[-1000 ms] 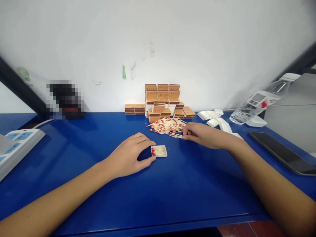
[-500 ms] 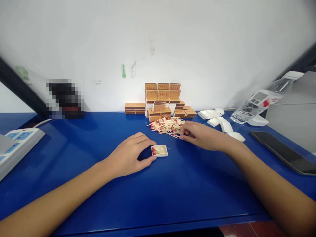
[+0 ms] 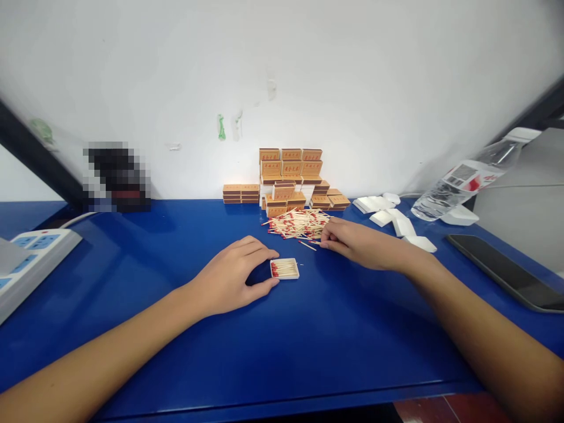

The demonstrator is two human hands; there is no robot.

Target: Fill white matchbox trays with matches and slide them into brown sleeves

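A small white matchbox tray [image 3: 284, 268] with red-tipped matches in it lies on the blue table [image 3: 282, 341]. My left hand [image 3: 231, 276] rests on the table and grips the tray's left end between thumb and fingers. Behind it lies a loose pile of matches [image 3: 297, 224]. My right hand [image 3: 356, 242] sits at the pile's near right edge, fingertips pinched together on matches there. One match [image 3: 307, 245] lies apart between pile and tray.
Stacked orange matchboxes [image 3: 288, 179] stand against the wall. Empty white trays [image 3: 392, 218] lie to the right, with a tilted water bottle [image 3: 458, 185] and a dark phone [image 3: 506, 273]. A white power strip [image 3: 26, 258] is at the far left.
My right hand has shifted slightly left along the pile's edge and drawn matches toward me. The left hand and the tray have not moved.
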